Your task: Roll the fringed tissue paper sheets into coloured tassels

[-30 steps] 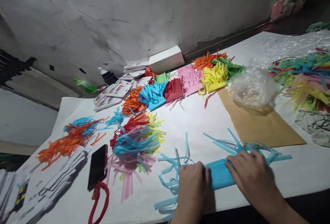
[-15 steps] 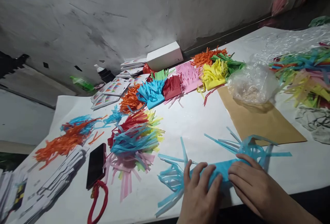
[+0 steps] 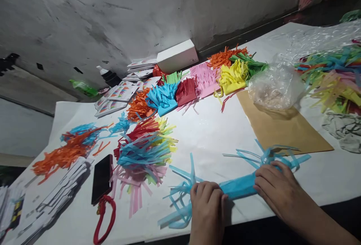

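Single head view, tilted, looking forward and down, table (image 3: 214, 132) close below

Rolled light-blue fringed paper (image 3: 237, 188), lying flat on the white table covering, long axis from 8 to 2 o'clock, cut strips splaying from both ends.
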`<action>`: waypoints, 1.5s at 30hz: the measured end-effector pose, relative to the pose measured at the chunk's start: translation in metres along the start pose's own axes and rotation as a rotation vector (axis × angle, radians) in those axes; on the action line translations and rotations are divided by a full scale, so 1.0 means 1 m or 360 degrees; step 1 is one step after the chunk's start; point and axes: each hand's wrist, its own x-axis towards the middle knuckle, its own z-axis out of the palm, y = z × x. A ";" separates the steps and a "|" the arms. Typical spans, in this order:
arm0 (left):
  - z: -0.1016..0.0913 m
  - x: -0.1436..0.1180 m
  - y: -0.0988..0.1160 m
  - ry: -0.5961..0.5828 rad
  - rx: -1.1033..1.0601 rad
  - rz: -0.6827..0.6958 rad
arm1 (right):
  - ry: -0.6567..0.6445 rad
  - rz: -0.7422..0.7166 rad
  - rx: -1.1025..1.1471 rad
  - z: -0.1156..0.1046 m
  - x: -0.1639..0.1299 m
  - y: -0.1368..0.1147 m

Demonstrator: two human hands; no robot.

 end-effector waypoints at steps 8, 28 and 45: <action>0.004 0.015 0.003 -0.0020 0.0266 -0.0226 | -0.0064 0.0203 -0.0363 0.005 0.019 -0.005; -0.001 0.002 0.001 0.0115 -0.0151 0.0102 | -0.0112 -0.0232 0.0134 0.013 0.009 -0.027; 0.007 0.011 0.005 -0.0148 0.0424 -0.0085 | -0.0011 0.0210 -0.0245 0.007 0.009 -0.014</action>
